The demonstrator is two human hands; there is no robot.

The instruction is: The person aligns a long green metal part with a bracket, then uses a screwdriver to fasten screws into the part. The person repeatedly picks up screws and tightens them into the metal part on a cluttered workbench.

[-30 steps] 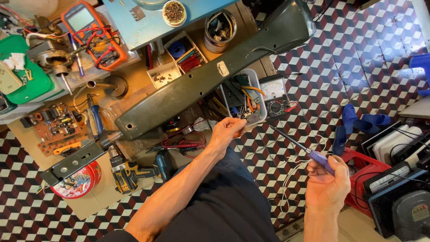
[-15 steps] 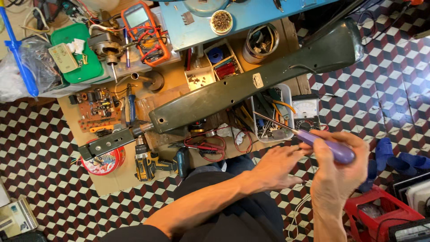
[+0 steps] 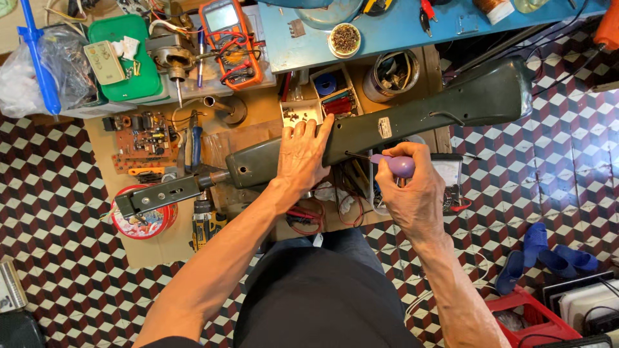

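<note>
Long dark green housing (image 3: 412, 119) lies slantwise across the low cardboard-covered table (image 3: 258, 125), its wide end up toward the blue board (image 3: 387, 29), its narrow end joined to a grey metal bracket (image 3: 161, 193) that rests over a round red tin (image 3: 145, 222).

Left hand (image 3: 308, 158) lies palm-down on the housing near its middle, fingers (image 3: 309, 132) spread flat and released, pressing the surface rather than gripping it.

Right hand (image 3: 416, 193) sits just below the housing's lower edge, fingers clenched around the purple handle of a screwdriver (image 3: 390, 164). The thin shaft points toward the housing; its tip meets the lower edge just beside the left hand.

Above the housing: small compartment box (image 3: 322, 103) with screws and coloured parts, and a round can (image 3: 393, 74) of oddments. Farther from the housing, toward the bracket end: orange multimeter (image 3: 225, 38), green tray (image 3: 126, 58), brown circuit board (image 3: 145, 135). Below the bracket: a yellow-and-black drill (image 3: 206, 222). Floor is checkered tile (image 3: 535, 174); blue slippers (image 3: 548, 258) lie on it, well apart from the housing.
</note>
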